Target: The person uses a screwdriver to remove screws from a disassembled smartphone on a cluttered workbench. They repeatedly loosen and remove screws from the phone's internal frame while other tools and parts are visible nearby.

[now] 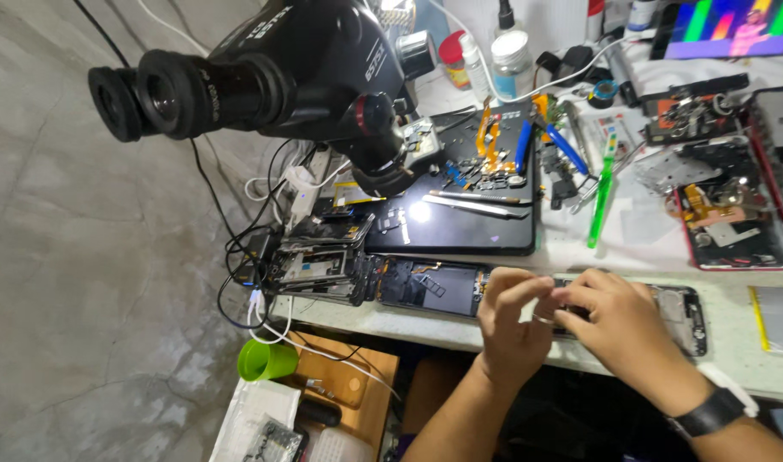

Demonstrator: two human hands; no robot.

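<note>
1. Both hands meet at the front edge of the table (408,321), over an opened phone frame (684,318) that lies flat there, close to the body, likely so that small work sits within easy reach and under the eyes.
2. Left hand (509,321): fingers curled, thumb and forefinger pinched together on something tiny at the phone's left end; the item itself is too small to tell. Grip closed.
3. Right hand (618,321): fingers bent down onto the same spot, touching the left fingertips; it appears to steady or share the pinch. Whether it clamps anything of its own I cannot tell. A dark watch sits on that wrist.
4. Another opened phone (430,287) lies just left of the hands, and a stack of phone housings (319,265) beyond it, parked along the edge.
5. Black work mat (460,227) farther back carries tweezers (477,204) and orange flex cables (490,137), kept beneath the microscope (280,68) head.
6. Green pry tool (602,192) lies to the right of the mat, well apart from the hands.
</note>
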